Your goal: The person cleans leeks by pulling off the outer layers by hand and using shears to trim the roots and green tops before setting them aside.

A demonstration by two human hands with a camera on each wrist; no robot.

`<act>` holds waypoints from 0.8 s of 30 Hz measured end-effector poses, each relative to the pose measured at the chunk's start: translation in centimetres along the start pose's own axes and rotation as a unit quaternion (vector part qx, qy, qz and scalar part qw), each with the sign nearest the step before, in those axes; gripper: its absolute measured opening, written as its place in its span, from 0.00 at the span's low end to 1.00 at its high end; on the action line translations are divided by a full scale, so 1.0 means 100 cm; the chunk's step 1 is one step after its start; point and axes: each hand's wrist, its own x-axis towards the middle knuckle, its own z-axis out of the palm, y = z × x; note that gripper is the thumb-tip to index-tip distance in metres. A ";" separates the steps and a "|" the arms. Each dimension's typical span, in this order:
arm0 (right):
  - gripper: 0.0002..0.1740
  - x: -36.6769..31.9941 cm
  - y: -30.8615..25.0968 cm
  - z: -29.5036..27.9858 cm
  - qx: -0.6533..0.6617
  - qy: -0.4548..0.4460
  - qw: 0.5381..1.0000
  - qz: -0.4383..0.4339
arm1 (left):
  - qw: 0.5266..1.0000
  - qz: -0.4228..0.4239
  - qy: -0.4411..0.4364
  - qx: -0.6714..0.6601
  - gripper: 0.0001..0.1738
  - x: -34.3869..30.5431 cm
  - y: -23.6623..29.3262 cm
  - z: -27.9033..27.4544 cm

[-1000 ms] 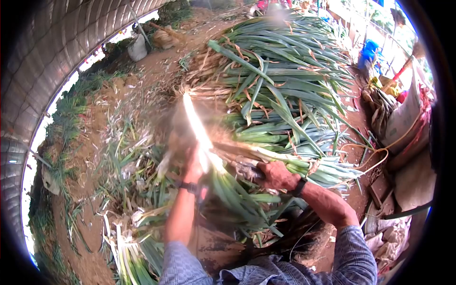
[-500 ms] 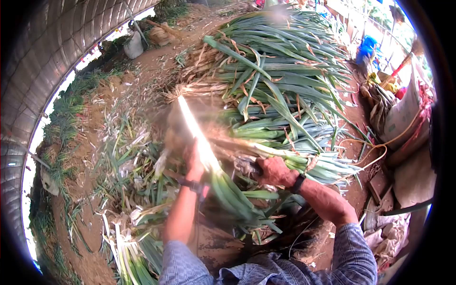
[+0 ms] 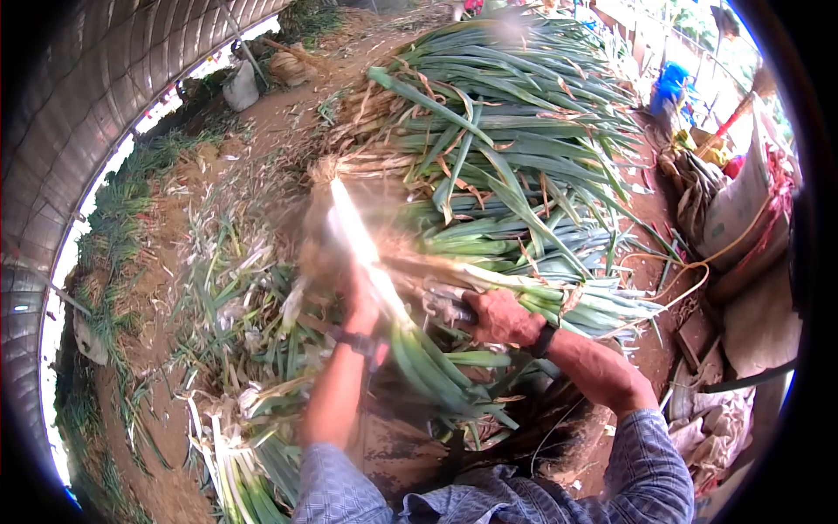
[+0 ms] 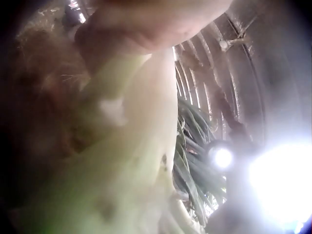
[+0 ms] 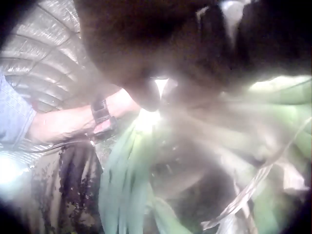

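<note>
My left hand [image 3: 361, 297] grips a large green onion [image 3: 410, 349] by its pale shank. The white root end points up and away, glaring in the light, and the green leaves fan down toward my lap. In the left wrist view the pale shank [image 4: 151, 97] passes close below the hand. To the right, my right hand [image 3: 504, 317] holds a grey tool with a dark handle [image 3: 449, 306], its front end aimed at the onion; its kind cannot be made out. Brown blur surrounds the shank. More onion stalks [image 3: 497, 278] lie just beyond the right hand.
A big heap of green onions [image 3: 532, 131] spreads ahead, root ends to the left. Trimmings [image 3: 236, 288] litter the ground on the left, with pale-stemmed onions [image 3: 231, 472] lying near me. Sacks [image 3: 742, 210] and a yellowish hose [image 3: 698, 278] are on the right.
Both hands keep their holds and nearly the same places. The onion's white end has swung very slightly left, and the whole view has shifted a little.
</note>
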 end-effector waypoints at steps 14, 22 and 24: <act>0.27 0.002 0.015 0.009 -0.011 0.084 0.996 -0.029 | 0.978 0.059 -0.045 0.197 0.21 -0.028 0.012 0.030; 0.23 -0.005 0.003 -0.015 0.047 0.033 0.998 -0.001 | 0.974 0.091 0.002 0.206 0.17 -0.029 0.010 0.034; 0.22 -0.005 0.003 -0.013 0.028 -0.004 1.000 0.012 | 0.968 0.099 0.010 0.229 0.18 -0.029 0.013 0.033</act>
